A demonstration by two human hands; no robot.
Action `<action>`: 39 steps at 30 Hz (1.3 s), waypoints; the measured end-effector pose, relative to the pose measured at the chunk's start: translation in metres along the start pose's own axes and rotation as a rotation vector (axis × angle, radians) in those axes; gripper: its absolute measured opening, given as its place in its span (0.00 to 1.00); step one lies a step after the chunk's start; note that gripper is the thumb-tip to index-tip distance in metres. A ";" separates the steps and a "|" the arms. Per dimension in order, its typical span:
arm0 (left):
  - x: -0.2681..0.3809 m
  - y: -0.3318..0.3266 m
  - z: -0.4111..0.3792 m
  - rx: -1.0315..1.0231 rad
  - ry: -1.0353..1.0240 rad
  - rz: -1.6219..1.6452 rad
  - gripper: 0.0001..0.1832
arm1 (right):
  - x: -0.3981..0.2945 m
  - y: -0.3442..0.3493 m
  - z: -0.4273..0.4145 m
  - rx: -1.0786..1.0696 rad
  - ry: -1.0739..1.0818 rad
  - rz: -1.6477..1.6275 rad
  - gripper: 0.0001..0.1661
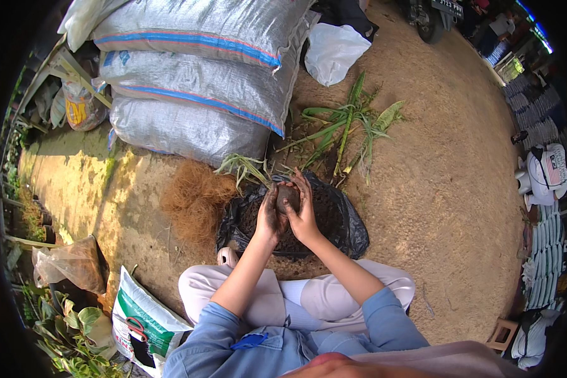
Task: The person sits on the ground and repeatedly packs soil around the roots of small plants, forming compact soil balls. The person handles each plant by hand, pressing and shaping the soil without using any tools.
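Observation:
A rounded ball of dark, moist soil (287, 198) is pressed between my left hand (270, 217) and my right hand (304, 215). Both palms cup it from the sides, and the fingers are smeared with soil. A small plant with narrow pale-green leaves (244, 169) leans out just beyond my left fingertips; whether its roots sit in the ball is hidden by my hands. Beneath them lies a spread black plastic bag (357, 231) holding loose dark soil (328, 215). A tangle of brown fibre (196, 201), like coconut fibre, rests left of the bag.
Silver woven sacks (193, 85) with blue stripes are stacked ahead. Uprooted leafy plants (347, 125) lie beyond the bag, near a white plastic bag (335, 52). At left stand a printed white sack (146, 321) and a clear bag (75, 267). A motorcycle wheel (430, 26) shows far right.

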State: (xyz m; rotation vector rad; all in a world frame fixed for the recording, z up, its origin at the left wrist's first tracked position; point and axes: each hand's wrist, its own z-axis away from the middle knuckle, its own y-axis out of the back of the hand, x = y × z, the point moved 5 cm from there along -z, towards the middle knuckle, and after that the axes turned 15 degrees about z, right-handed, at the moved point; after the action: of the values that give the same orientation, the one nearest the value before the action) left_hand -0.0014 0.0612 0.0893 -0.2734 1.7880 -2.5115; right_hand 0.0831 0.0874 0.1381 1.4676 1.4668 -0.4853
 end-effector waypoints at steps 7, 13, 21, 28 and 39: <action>0.003 -0.020 0.007 -0.090 -0.103 -0.120 0.19 | 0.011 -0.005 0.001 -0.054 -0.343 -0.624 0.28; 0.010 -0.016 0.010 -0.108 -0.246 -0.157 0.13 | 0.001 -0.018 0.012 -0.070 -0.227 -0.499 0.34; 0.008 -0.021 0.008 -0.159 -0.055 0.144 0.17 | -0.001 -0.009 0.003 -0.040 -0.037 -0.117 0.37; 0.015 -0.030 0.013 -0.178 -0.121 -0.290 0.21 | 0.008 -0.010 0.007 -0.113 -0.566 -0.813 0.36; 0.010 0.000 0.003 -0.053 -0.147 0.011 0.09 | 0.010 -0.032 0.028 -0.106 -0.570 -0.656 0.33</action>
State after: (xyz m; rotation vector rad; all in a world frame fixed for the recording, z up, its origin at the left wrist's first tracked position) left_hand -0.0109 0.0569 0.0910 -0.4370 1.7954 -2.3704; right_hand 0.0647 0.0635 0.1064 0.6444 1.4387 -1.1008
